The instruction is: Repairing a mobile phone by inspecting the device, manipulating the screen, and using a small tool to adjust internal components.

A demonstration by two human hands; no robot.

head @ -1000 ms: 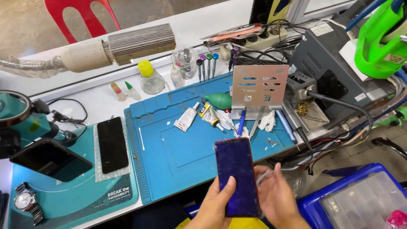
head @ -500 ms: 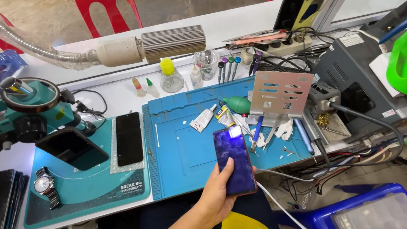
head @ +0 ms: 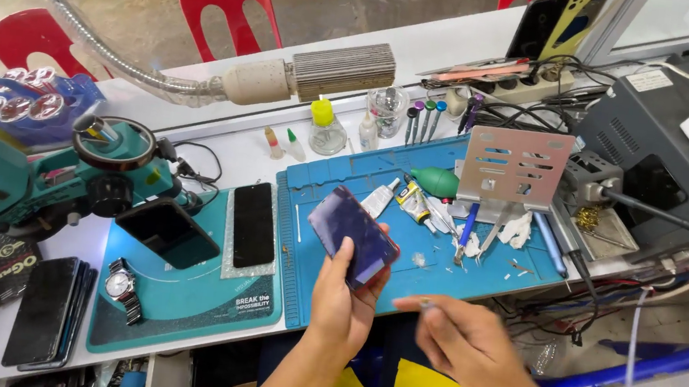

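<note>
Since half a second ago the right hand (head: 465, 344) has come back into view, blurred, below the phone, and the phone has tilted to a slant. Beneath everything lies the ribbed blue silicone work mat (head: 330, 255), flat and matte, with a smoother teal mat (head: 183, 300) to its left. On that teal mat stands the green microscope (head: 42, 181), its black stage glossy. A perforated grey metal stand (head: 515, 168) rises at the blue mat's far edge, with tweezers and glue tubes scattered before it. A second, black-screened phone (head: 254, 224) rests flat on a clear slab between the mats.

The left hand (head: 342, 307) grips the dark, glossy rectangular smartphone with the red rim (head: 353, 236) from below, fingers curled round its lower edge, lifted above the blue mat. The right hand's fingers are loosely bent, pinched on something small; motion blur hides what.
</note>
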